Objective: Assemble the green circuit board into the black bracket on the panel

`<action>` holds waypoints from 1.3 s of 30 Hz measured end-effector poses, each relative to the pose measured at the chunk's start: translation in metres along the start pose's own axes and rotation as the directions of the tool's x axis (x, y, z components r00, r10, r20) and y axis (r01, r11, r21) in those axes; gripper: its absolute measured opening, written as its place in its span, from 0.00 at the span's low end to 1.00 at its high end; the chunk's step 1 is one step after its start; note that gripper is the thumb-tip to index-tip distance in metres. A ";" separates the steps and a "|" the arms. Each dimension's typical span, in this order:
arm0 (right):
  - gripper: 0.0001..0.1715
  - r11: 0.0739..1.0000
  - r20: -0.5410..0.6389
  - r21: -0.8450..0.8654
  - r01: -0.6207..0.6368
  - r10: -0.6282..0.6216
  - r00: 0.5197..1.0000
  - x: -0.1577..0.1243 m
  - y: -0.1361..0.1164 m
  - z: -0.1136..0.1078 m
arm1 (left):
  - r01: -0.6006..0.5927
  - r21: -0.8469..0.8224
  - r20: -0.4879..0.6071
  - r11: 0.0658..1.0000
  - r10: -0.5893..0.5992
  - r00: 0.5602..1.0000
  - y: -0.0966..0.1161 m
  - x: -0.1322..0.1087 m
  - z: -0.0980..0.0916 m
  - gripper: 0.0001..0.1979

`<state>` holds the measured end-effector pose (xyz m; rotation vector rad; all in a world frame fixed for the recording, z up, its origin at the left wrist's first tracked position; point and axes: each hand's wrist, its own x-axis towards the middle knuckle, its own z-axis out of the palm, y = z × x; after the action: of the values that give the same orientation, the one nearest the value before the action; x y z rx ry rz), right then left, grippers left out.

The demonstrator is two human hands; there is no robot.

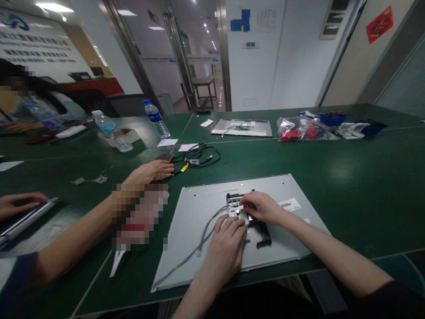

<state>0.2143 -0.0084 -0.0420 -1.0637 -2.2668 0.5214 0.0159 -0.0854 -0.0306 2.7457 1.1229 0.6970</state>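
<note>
Panel [191, 221], flat, pale grey, black bracket [264, 235] near middle, grey-blue cable [200, 243]

Deep green spreads across the table [308, 164], and near us a pale grey panel [206, 197] carries a jet-black bracket [264, 235] and bluish-grey cables [201, 241]! Farther back, a yellow tag [184, 168] pops against a black coiled cable [190, 156], a blue-capped bottle [156, 118] shows at left, and far right, red pieces [310, 131] glow through a clear bag [323, 134] near a blue bin [333, 119]!

Upper right: red paper sign [380, 25] reads "福". Upper left: wall lettering [36, 43], too blurred. Centre: cable tag [194, 162], unclear.
</note>
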 end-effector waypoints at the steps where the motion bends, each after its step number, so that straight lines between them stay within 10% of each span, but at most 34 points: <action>1: 0.10 1.000 0.002 -0.004 -0.002 0.002 1.000 0.000 0.001 0.000 | 0.002 -0.007 0.003 1.000 -0.002 1.000 0.000 0.000 0.001 0.12; 39: 0.07 0.998 0.004 -0.060 -0.017 0.017 1.000 0.000 -0.002 -0.002 | -0.013 0.030 -0.031 0.999 0.014 0.999 0.002 0.001 -0.003 0.11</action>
<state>0.2140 -0.0090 -0.0396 -1.1129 -2.2918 0.4659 0.0165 -0.0866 -0.0275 2.7789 1.1307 0.7336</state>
